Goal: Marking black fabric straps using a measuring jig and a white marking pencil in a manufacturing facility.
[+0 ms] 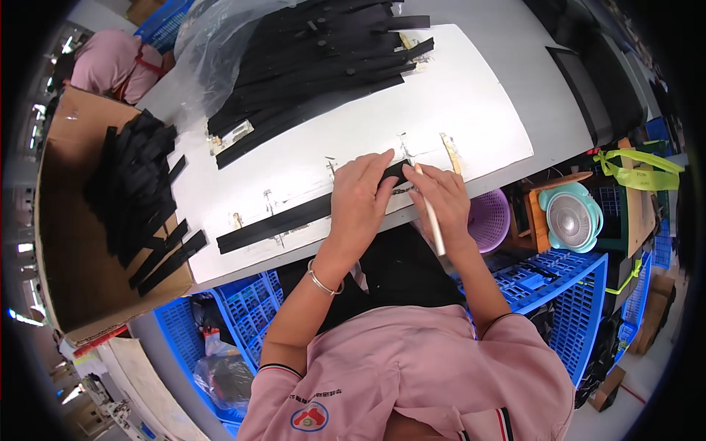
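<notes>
A long black fabric strip (283, 220) lies along the near edge of a white board (482, 95). My left hand (358, 197) rests on the strip near its right end, fingers together on the far side and thumb on the near side, holding it down. My right hand (447, 198) grips a slim white pen (434, 224), with its upper end at the strip's right end. The pen's tip is hard to make out there. Dark smudged marks and bits of tape show on the board around the strip.
More black strips (309, 66) are piled farther back, beside clear plastic sheeting (213, 66). At the left stands a cardboard box (70, 242) with several strips in it. Blue crates (581, 309), a purple basket (489, 220) and a turquoise fan (571, 217) are below the table.
</notes>
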`<state>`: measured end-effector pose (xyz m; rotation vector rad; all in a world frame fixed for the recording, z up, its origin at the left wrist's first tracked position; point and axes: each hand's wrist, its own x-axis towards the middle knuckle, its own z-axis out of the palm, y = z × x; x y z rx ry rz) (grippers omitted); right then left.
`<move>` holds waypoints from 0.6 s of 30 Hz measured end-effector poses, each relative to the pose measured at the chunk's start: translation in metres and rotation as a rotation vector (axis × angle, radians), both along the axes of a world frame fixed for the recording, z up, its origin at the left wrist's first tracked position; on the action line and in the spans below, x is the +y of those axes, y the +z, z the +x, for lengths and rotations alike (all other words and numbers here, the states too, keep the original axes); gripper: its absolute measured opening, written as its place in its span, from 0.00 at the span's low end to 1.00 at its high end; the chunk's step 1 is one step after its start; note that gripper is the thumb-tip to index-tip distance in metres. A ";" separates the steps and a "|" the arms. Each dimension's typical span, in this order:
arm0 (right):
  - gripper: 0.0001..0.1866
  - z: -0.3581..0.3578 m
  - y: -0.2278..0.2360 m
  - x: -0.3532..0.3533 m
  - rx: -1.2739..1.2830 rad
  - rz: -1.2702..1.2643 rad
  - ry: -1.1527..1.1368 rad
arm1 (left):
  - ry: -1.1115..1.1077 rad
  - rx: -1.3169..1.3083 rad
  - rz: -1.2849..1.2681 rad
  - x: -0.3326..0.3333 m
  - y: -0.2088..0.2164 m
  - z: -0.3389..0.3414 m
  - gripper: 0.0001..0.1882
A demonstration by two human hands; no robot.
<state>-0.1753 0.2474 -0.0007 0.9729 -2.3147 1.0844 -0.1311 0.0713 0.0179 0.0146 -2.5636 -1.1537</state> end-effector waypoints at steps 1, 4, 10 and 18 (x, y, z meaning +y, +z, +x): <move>0.19 0.002 0.000 0.002 0.069 0.054 0.006 | 0.049 0.041 -0.020 0.000 -0.003 0.002 0.21; 0.22 0.000 -0.009 0.014 0.124 0.119 -0.003 | 0.135 0.078 -0.057 -0.011 -0.006 0.013 0.21; 0.23 -0.019 -0.018 0.038 0.190 0.216 -0.211 | 0.249 0.042 -0.139 -0.036 -0.008 0.049 0.20; 0.16 -0.013 -0.019 0.029 0.153 0.159 -0.228 | 0.369 -0.079 -0.340 -0.070 -0.012 0.112 0.26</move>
